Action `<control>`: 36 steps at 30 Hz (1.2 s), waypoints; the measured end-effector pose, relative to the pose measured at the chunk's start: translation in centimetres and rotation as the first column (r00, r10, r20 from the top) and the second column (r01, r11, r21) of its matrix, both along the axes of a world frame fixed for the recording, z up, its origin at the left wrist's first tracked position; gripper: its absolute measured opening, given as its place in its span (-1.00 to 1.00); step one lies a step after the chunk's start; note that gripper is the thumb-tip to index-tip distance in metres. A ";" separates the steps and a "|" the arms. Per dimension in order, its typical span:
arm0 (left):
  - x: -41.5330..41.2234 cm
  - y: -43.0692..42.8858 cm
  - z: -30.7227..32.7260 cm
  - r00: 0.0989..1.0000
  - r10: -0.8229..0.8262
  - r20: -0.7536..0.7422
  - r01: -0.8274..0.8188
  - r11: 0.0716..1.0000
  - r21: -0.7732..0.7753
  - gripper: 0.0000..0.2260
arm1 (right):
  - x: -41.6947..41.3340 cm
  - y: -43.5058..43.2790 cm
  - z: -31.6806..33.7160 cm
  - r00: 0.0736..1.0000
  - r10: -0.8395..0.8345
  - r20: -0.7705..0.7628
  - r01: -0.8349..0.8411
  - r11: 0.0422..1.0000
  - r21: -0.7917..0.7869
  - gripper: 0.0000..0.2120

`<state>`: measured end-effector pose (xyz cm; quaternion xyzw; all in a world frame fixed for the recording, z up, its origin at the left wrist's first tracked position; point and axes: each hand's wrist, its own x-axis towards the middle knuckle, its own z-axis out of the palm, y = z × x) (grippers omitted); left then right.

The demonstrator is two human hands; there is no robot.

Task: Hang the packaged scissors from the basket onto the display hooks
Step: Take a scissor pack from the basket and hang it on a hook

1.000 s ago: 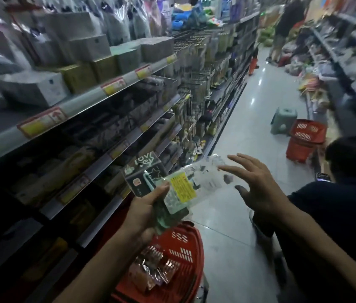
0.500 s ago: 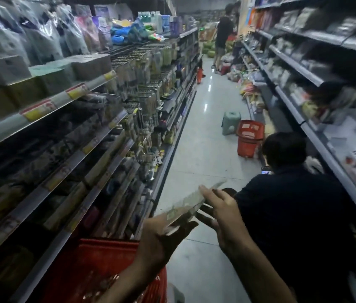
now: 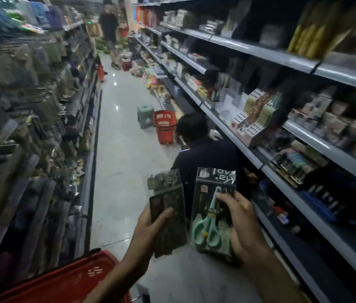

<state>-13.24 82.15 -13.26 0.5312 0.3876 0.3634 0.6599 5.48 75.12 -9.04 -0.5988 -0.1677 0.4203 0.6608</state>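
Two scissors packs are held upright above the red basket [image 3: 63, 281]: the left hand [image 3: 150, 224] pinches a dark pack [image 3: 168, 215], thumb across its front; the right hand [image 3: 241, 221] clamps the mint-scissors pack [image 3: 213, 211] just beside it.

The scissors pack [image 3: 213, 212] in the right hand [image 3: 243, 221] has pale letters on its dark top card; they look like "love", with more letters below too unclear to read. On the left pack [image 3: 168, 212] and the shelves, nothing is readable
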 end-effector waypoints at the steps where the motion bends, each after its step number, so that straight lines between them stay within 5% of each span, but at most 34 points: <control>1: 0.9 -0.5 0.1 0.999 -0.031 0.043 0.034 0.997 -0.065 -0.67 | 0.6 -1.7 0.1 0.999 -0.046 0.015 0.046 0.999 0.009 -0.85; 7: 8.2 -6.8 0.8 0.953 -0.268 0.143 0.296 0.924 -0.242 -0.69 | 3.8 -12.2 -0.2 0.890 -0.350 0.292 0.352 0.935 0.049 -0.76; 15: 15.5 -19.2 1.3 0.741 -0.670 0.039 0.661 0.717 -0.221 -0.65 | 5.9 -26.4 -1.2 0.667 -0.670 0.326 0.683 0.724 0.091 -0.35; 20: 19.0 -26.5 2.3 0.589 -0.807 -0.044 0.790 0.586 -0.181 -0.71 | 6.1 -35.5 -1.1 0.490 -0.783 0.383 0.817 0.566 0.110 -0.37; 28: 25.1 -42.4 4.3 0.348 -0.927 -0.138 0.919 0.367 -0.143 -0.63 | 7.3 -54.6 0.2 0.378 -0.745 0.550 0.878 0.477 0.043 -0.50; 32: 27.6 -51.2 3.8 0.279 -0.944 -0.179 0.955 0.291 -0.048 -0.80 | 7.7 -64.5 -0.3 0.335 -0.617 0.712 0.908 0.414 -0.069 -0.74; 36: 29.1 -59.8 3.6 0.180 -0.964 -0.196 0.984 0.175 0.043 -0.79 | 6.6 -72.5 0.2 0.135 -0.353 0.926 0.989 0.099 -0.106 -0.72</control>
